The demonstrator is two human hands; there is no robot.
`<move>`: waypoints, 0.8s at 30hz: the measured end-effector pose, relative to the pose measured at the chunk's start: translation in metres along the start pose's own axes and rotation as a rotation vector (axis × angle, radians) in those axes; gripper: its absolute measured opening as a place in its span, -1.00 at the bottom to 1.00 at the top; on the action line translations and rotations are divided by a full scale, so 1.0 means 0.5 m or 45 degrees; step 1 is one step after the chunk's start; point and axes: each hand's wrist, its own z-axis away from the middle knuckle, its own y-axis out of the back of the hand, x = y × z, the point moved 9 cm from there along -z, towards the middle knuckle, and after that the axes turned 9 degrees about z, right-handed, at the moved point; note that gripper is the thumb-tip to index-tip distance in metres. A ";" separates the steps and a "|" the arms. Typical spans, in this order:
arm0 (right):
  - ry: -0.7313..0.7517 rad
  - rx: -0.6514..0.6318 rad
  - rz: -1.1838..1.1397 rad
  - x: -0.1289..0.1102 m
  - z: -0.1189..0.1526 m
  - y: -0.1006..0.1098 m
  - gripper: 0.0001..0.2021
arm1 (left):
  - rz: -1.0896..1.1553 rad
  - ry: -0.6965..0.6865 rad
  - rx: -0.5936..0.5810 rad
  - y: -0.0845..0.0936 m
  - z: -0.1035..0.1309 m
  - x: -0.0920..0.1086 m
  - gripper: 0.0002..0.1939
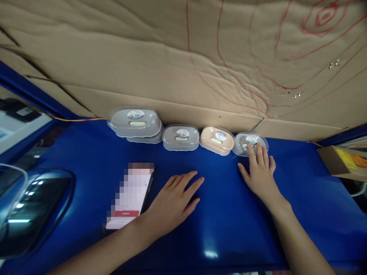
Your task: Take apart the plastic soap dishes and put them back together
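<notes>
My right hand (pixel 260 173) is open, with its fingertips over the lid of a small grey plastic container (pixel 242 141) at the right end of a row. Left of that sit a peach container (pixel 208 137), another grey one (pixel 169 138), and a stack of grey containers (pixel 120 122); each has a clear lid with a round sticker. My left hand (pixel 174 198) is open, fingers spread low over the blue table and holding nothing. Beside my left wrist lies a phone (pixel 129 196) with its lit screen up, partly blurred out.
Brown cardboard (pixel 129 65) with red drawn lines rises behind the row. At the left are a dark glossy device (pixel 34 214) with cables and a white-and-black item (pixel 23 118). A cardboard box (pixel 341 162) with a yellow label stands at the right edge of the blue table (pixel 229 236).
</notes>
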 end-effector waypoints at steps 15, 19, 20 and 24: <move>0.010 -0.011 -0.027 -0.001 0.001 -0.001 -0.25 | -0.021 -0.043 0.004 0.008 -0.001 0.010 -0.66; 0.013 -0.022 -0.055 0.005 0.000 0.002 -0.27 | 0.011 -0.030 0.056 0.030 -0.007 0.012 -0.75; 0.011 -0.012 -0.075 0.006 -0.002 0.006 -0.27 | 0.011 -0.021 0.089 0.039 -0.007 0.011 -0.67; 0.057 0.153 -0.248 -0.012 -0.006 0.047 -0.25 | 0.015 -0.011 0.233 0.082 -0.006 0.006 -0.43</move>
